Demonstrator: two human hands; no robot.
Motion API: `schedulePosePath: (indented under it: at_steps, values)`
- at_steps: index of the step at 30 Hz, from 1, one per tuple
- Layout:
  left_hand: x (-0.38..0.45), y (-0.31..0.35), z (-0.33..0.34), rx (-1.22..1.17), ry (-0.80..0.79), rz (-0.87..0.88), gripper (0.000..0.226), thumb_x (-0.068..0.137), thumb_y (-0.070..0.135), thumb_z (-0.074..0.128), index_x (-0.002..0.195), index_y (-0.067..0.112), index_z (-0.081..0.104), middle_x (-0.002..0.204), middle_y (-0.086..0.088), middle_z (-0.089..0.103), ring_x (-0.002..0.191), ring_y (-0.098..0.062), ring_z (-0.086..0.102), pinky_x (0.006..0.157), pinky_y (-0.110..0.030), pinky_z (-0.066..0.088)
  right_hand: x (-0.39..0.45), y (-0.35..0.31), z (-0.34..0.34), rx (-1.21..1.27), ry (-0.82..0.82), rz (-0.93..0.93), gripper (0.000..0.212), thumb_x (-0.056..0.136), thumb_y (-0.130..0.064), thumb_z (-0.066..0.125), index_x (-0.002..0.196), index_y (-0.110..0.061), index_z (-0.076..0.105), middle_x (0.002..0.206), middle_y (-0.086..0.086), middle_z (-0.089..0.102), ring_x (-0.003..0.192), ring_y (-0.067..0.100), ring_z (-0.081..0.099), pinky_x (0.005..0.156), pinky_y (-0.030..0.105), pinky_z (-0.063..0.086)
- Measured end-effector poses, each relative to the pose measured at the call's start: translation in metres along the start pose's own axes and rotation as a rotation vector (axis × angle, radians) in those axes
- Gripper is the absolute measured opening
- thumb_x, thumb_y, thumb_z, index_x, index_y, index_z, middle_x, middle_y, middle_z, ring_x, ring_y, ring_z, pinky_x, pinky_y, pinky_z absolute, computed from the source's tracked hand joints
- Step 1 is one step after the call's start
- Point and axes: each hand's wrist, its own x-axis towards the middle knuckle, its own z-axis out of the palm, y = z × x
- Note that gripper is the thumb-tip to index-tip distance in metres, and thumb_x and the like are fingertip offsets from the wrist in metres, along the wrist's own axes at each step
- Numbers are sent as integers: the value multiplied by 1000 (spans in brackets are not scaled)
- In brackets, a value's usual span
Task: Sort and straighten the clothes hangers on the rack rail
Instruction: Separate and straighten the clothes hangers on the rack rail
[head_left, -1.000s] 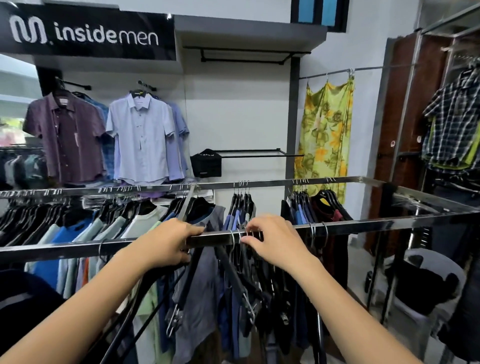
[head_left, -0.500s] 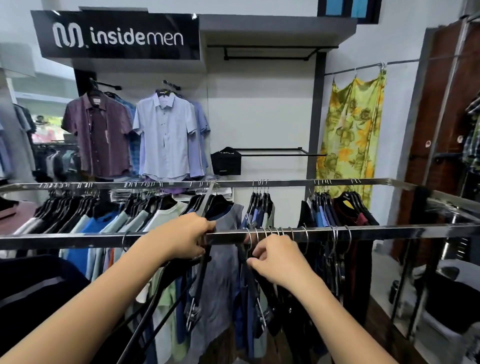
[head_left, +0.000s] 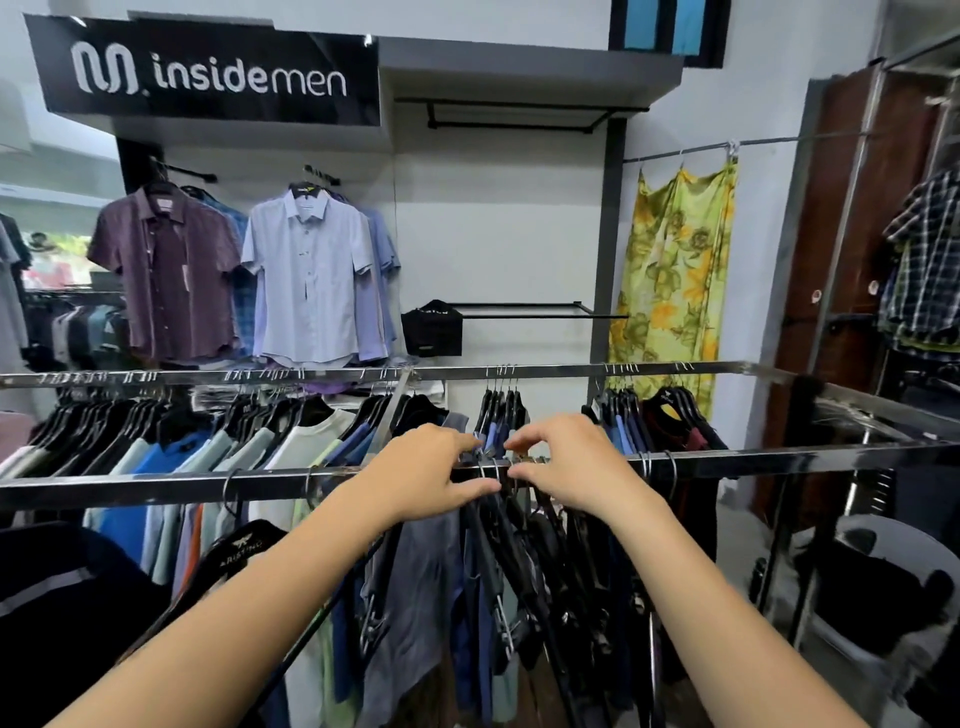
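A chrome rack rail runs across the near middle, hung with black hangers carrying dark trousers and shirts. My left hand and my right hand meet at the rail's centre. Their fingertips pinch a tight bunch of metal hanger hooks from either side. Below the hands hang black clip hangers with grey and navy garments, some tilted. Two hooks sit apart on the rail to the right, and two more hooks to the left.
A second chrome rail behind holds more hangers with shirts. Display shirts hang on the back wall under a black sign. A yellow floral cloth hangs at right, and a grey plastic chair stands low right.
My left hand has slid right along the rail to meet my right hand. The right hand has risen from below the rail to the hooks. The view has shifted slightly.
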Motion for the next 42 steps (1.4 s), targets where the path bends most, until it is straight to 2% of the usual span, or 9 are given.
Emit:
schedulePosePath:
  at_steps: [3,8,13,17,21,24,31,38,42]
  values:
    - [6,7,8,-35,49,-20,53,84,66,57,120,29,69,108,1,76,102,-24,68,84,-37,54,4,-1,7,-68,-50,15,39,83,-37,82,121,-35,74,126,-4,74,122,24,62,102,37,47]
    - [1,-11,3,-55,40,-45,46,84,60,63,115,27,73,97,3,79,91,-19,70,81,-32,54,3,9,12,-68,-24,41,35,82,-39,82,117,-39,76,117,-3,77,113,24,65,95,38,49]
    - [-14,-42,-6,-50,-11,-65,48,84,56,68,118,23,72,111,3,77,106,-18,70,91,-25,49,3,24,2,-37,-71,59,40,81,-35,85,120,-36,75,129,-7,72,125,19,61,103,37,45]
    - [-18,-50,-12,-4,-65,-100,48,83,55,69,117,22,72,108,1,78,106,-21,69,89,-28,50,3,32,-4,-48,-76,65,40,81,-33,86,119,-35,75,128,-9,73,124,18,62,104,37,46]
    - [-10,-27,-10,-88,-30,-75,75,76,65,69,136,22,58,133,4,67,124,-17,61,105,-33,47,3,30,-5,-78,-54,27,47,80,-37,85,125,-35,72,133,-5,71,127,22,61,105,40,45]
    - [3,1,0,-145,-6,-35,79,71,72,66,136,27,57,130,4,69,120,-17,63,101,-38,51,7,20,-2,-70,-84,-35,58,78,-42,85,133,-40,66,138,0,68,130,27,58,106,41,45]
    - [9,3,18,-186,82,-6,47,75,58,73,114,32,71,97,8,78,91,-13,70,78,-29,52,10,18,10,-67,-107,-74,51,77,-43,85,126,-39,71,127,2,74,122,28,62,103,40,47]
    - [-8,-38,6,-196,51,-29,46,64,55,83,101,30,73,89,13,78,83,-5,70,78,-28,55,12,27,9,-56,-93,-78,46,77,-51,83,120,-35,74,114,-1,75,95,21,63,83,33,46]
    - [-17,-54,5,-200,53,-55,48,60,57,84,98,32,71,84,19,77,77,5,67,71,-17,48,15,22,10,-98,-116,-118,45,80,-53,80,119,-32,74,79,-16,59,92,24,60,83,36,48]
